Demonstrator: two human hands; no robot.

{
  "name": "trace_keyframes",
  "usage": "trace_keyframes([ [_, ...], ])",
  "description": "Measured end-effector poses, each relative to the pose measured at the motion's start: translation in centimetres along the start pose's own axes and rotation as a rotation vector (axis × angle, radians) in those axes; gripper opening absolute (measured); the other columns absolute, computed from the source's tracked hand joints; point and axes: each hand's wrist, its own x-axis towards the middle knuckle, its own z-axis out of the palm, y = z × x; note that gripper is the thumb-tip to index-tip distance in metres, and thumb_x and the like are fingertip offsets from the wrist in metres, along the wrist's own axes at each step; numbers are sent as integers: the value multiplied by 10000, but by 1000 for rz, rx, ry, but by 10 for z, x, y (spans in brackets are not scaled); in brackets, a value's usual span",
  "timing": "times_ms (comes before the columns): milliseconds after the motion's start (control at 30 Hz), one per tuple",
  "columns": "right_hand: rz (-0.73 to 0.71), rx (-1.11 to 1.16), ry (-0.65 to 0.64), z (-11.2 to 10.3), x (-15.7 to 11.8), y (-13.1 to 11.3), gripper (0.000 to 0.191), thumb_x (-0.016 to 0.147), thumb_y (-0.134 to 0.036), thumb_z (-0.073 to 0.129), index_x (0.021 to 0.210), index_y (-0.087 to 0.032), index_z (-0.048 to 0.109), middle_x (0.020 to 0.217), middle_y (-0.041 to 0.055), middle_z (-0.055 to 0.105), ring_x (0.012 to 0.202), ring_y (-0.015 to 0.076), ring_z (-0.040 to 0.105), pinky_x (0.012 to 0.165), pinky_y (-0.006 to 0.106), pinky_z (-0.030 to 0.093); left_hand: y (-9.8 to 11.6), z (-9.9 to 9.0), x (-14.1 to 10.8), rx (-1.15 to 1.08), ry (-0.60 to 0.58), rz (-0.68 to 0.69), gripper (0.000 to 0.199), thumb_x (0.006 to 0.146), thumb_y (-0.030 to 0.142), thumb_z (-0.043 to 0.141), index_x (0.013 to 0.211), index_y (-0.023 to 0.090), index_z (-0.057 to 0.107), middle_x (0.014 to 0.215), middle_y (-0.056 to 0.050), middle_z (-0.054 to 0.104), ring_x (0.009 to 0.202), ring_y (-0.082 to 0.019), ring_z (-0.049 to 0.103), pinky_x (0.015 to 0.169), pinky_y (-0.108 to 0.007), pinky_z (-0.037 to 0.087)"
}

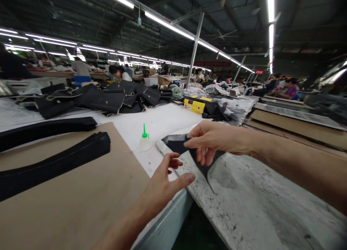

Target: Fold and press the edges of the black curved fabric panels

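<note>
The right hand [204, 139] reaches over a scuffed, grey-white slab [257, 199] with its thumb and forefinger pressed together, apparently pinching the edge of a thin, black, flexible sheet piece [205, 171]. The piece lies under and around that hand: a dark part spreads over the slab's far corner just beyond the fingertips, and a curved flap narrows to a point on the near side of the knuckles. Whether these are one layer or two, I cannot tell.

The left hand [161, 180] is spread, thumb well apart from the curled fingers, and holds nothing. It hovers at the slab's edge, nearer the wearer than the right hand.

Just beyond the left hand's fingers stands a squat, translucent bottle with a green nozzle [145, 143]. To the left of that hand is a flat, tan board [114, 185] bearing a long, black, stitched strip [56, 157]. Well beyond both hands is a heap of black, pale-edged pieces [104, 101].

The step in hand looks like lifting or positioning the black piece on the slab. The next move seems to call for a steady pinch, with the left hand free to support the loose flap.
</note>
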Motion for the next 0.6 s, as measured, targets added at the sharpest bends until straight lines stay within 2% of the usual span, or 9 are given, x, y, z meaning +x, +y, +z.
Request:
trace_keyframes([
  [100,-56,23,-169,55,33,-25,296,871,-206,551,585,-129,553,540,28,613,473,126,596,452,208,530,5,-22,-44,-98,151,-116,635,714,546,669,1206,199,468,1163,-114,588,1091,-284,540,838,-369,448],
  [233,-125,1,-364,129,73,-53,283,896,-210,512,626,-129,536,528,5,594,457,117,585,492,235,551,-6,-56,-91,-62,396,-118,614,702,401,696,1241,211,473,1246,-89,568,1188,-283,500,925,-360,426],
  [300,-180,-64,-466,165,90,-65,281,913,-235,496,655,-133,538,529,-8,591,455,110,586,506,231,551,-22,-78,-111,-34,549,-159,521,686,355,667,1161,178,549,1154,-79,631,1134,-289,548,925,-368,433],
  [367,-293,-200,-560,194,105,-76,284,924,-277,493,685,-137,555,548,-9,601,465,113,593,504,230,545,-41,-105,-134,-54,631,-265,388,648,357,631,975,148,632,959,-68,695,993,-305,620,861,-386,469],
  [467,-492,-375,-590,214,125,-87,274,897,-323,545,705,-135,599,621,16,637,519,132,613,495,230,526,-63,-145,-175,-86,652,-425,336,557,367,660,824,163,663,787,-32,714,865,-303,656,799,-392,503],
  [533,-569,-406,-495,209,136,-88,234,900,-302,532,775,-131,630,703,37,661,585,144,627,527,235,518,-67,-168,-204,-113,707,-554,383,521,420,691,808,166,679,755,-37,724,808,-302,672,743,-389,527],
  [600,-628,-435,-359,194,140,-81,194,910,-265,504,900,-131,644,790,54,670,673,154,634,607,254,516,-65,-189,-232,-100,767,-657,433,494,494,706,776,166,688,751,-56,734,779,-303,685,697,-383,546],
])
